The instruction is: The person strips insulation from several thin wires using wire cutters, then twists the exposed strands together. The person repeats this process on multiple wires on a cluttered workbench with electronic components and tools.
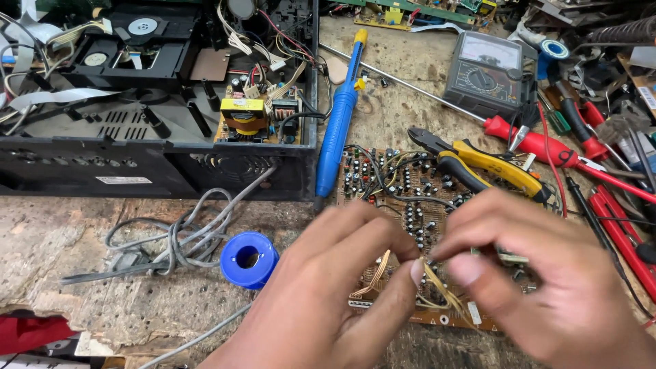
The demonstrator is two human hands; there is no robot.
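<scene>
Bench: worn wooden worktop point(82, 239) is lying crowded with tools.
Hands: left hand point(328, 294) and right hand point(547, 287) are both pinching thin yellow wires point(441, 290).
Wires: sitting on brown circuit board point(403, 184).
Tip: pulling gently seems safest.

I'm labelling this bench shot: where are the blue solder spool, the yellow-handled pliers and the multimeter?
blue solder spool point(249, 259), head view, front flange.
yellow-handled pliers point(488, 166), head view, upper handle.
multimeter point(486, 72), head view, dial face.
</scene>
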